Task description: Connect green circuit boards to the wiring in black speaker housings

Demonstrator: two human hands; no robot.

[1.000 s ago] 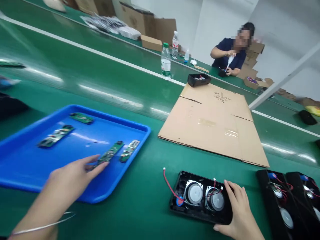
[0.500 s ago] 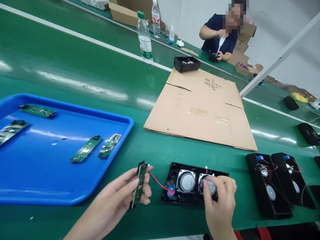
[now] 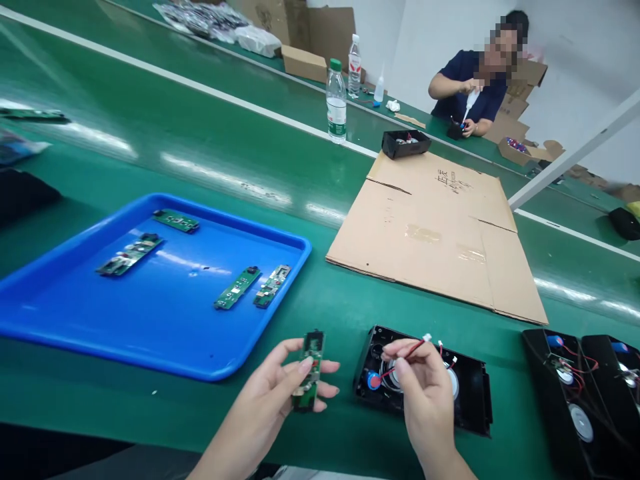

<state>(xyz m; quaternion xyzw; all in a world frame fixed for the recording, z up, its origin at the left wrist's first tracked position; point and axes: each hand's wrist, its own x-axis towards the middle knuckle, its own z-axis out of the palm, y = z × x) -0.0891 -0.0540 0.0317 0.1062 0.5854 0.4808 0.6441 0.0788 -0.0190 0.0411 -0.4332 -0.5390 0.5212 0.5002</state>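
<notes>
1. Biggest first: the green workbench (image 3: 335, 303), its near edge slanting across beneath both hands.
2. On it, the flat cardboard sheet (image 3: 430, 263). Handwriting (image 3: 451, 181) by its far edge, Chinese characters by the look of them, too small to read for certain!
3. Left of that, the blue tray (image 3: 170, 327), with four spare boards (image 3: 131, 255) in it: two towards the far edge, two close by the right edge.
4. Out right, a pair of black housings (image 3: 557, 423), side by side near the workbench's near edge.
5. Centre stage, the speaker housing (image 3: 470, 403), open side up, between the tray's near right corner and that pair.
6. Two bottles beyond the cardboard's far left corner: the green-capped bottle (image 3: 337, 107) in a white-and-green label, the clear bottle (image 3: 355, 70) showing red on white. The print can't be made out.
7. The left hand (image 3: 283, 387) grips the circuit board (image 3: 315, 347), thumb across its face, just off the housing's left end. Any lettering there is too small to read.
8. And the right hand (image 3: 429, 383), over the housing, pinches the red lead (image 3: 414, 349) between thumb and finger!
9. Smallest, the white plug (image 3: 427, 338), poking out just beyond those fingertips.
</notes>
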